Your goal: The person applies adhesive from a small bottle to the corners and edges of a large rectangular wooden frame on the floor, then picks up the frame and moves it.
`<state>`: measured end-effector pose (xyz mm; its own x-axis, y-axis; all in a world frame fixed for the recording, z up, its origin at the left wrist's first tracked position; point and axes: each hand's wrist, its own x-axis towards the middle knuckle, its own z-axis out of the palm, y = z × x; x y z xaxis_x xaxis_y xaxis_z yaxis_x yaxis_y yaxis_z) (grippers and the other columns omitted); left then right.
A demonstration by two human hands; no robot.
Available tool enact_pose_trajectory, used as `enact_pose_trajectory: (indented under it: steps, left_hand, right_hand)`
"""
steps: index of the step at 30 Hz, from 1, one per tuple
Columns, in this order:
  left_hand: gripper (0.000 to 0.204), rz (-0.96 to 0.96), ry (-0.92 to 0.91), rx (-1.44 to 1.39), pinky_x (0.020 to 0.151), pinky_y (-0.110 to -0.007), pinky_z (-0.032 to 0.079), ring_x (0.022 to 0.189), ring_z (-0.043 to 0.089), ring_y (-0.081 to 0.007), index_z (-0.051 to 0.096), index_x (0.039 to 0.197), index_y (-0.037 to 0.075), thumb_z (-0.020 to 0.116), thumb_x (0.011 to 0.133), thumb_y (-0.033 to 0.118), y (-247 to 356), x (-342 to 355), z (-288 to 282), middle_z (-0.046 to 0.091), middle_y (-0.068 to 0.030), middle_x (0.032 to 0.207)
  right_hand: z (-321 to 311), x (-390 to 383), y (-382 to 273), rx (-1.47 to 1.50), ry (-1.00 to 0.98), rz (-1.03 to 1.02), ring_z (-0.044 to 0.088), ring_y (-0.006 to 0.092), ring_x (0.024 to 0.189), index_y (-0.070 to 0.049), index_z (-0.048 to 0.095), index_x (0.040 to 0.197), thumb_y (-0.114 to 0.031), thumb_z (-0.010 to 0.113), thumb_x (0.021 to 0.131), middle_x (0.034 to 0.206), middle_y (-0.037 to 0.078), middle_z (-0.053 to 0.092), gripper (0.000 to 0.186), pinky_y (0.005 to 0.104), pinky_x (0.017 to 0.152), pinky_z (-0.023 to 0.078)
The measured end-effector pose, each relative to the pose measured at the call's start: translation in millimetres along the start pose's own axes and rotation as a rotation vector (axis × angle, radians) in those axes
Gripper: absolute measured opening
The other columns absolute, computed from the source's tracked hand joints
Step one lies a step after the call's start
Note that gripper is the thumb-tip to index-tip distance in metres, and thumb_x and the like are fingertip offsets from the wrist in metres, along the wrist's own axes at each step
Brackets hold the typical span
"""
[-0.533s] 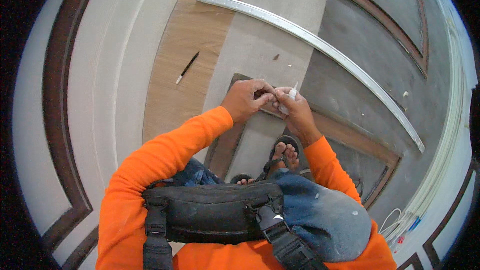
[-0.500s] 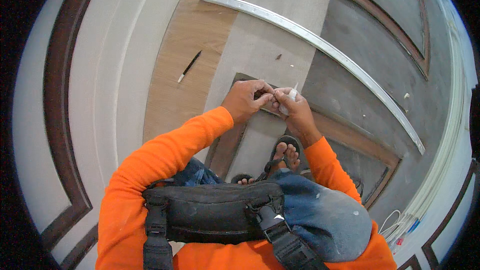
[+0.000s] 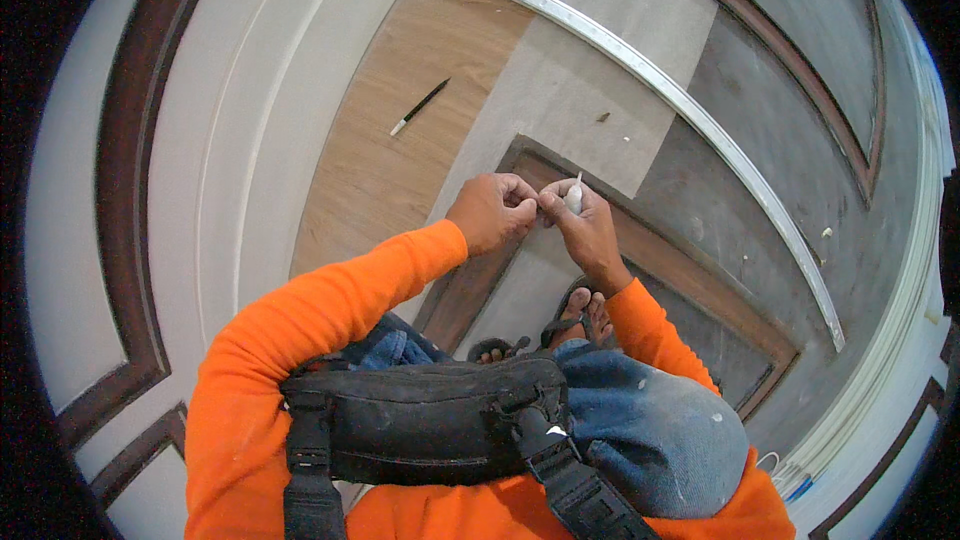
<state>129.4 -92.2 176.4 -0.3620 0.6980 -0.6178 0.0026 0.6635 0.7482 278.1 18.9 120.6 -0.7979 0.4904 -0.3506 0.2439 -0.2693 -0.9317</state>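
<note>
right hand fingers closed on white tube, upright for access; left hand pinches its tip above door panel.

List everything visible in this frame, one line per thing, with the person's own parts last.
Metal straightedge: one, silver, lying diagonally across the door panels, upper right.
Pencil: one, dark with a pale tip, on the wood-coloured panel.
Door panels: several, white, tan and grey with brown moulding, flat underneath.
Small white piece: one, pinched in the right hand.
Waist bag: one, black, at the person's front.
Left hand: touching the right.
Right hand: holding the piece.
</note>
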Motion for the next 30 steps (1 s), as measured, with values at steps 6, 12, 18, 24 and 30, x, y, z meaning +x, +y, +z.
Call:
enact_pose_trajectory:
  steps: [6,12,18,24,30]
  left_hand:
    - [0.019,0.014,0.008,-0.151,0.066,-0.028,0.057,0.072,0.069,-0.0134,0.068,0.096,-0.003,0.067,0.088,0.014,-6.5,-1.3,-2.5,0.073,-0.0105,0.082]
    - [0.02,-0.022,-0.092,-0.055,0.067,-0.029,0.058,0.072,0.07,-0.0159,0.066,0.095,-0.003,0.067,0.092,0.017,-3.4,1.8,-8.1,0.071,-0.0121,0.085]
    - [0.018,-0.234,-0.137,-0.489,0.066,-0.03,0.059,0.075,0.068,-0.0175,0.057,0.096,0.0,0.065,0.093,0.016,1.8,4.0,-4.1,0.067,-0.0118,0.089]
    - [0.013,-0.278,-0.197,-0.604,0.065,-0.028,0.055,0.075,0.062,-0.0145,0.055,0.1,0.004,0.059,0.094,0.015,17.5,6.3,-2.2,0.062,-0.0079,0.09]
    - [0.009,-0.339,-0.235,-0.65,0.061,-0.024,0.051,0.07,0.06,-0.0113,0.057,0.092,0.005,0.061,0.089,0.013,33.5,1.2,1.6,0.061,-0.0048,0.085]
  right_hand:
    - [6.8,4.7,3.3,0.126,-0.034,0.028,0.058,0.0108,0.076,-0.003,0.061,0.1,-0.023,0.063,0.099,0.084,0.002,0.063,0.021,0.0265,0.07,0.048]
    - [2.1,3.5,6.6,0.215,-0.081,0.12,0.059,0.0089,0.078,-0.005,0.063,0.098,-0.021,0.063,0.097,0.087,0.0,0.065,0.017,0.0263,0.071,0.048]
    - [-3.8,7.7,-6.4,0.213,-0.162,0.102,0.059,0.0083,0.081,-0.006,0.062,0.101,-0.024,0.063,0.098,0.088,-0.001,0.065,0.018,0.0253,0.073,0.048]
    - [-6.2,5.6,-9.5,0.439,-0.123,0.118,0.057,0.0073,0.082,-0.008,0.059,0.105,-0.028,0.063,0.099,0.091,-0.003,0.062,0.021,0.0244,0.073,0.046]
    - [-8.5,-4.5,-6.9,0.577,-0.115,0.127,0.055,0.007,0.082,-0.009,0.057,0.105,-0.03,0.064,0.099,0.09,-0.004,0.06,0.023,0.0241,0.073,0.046]
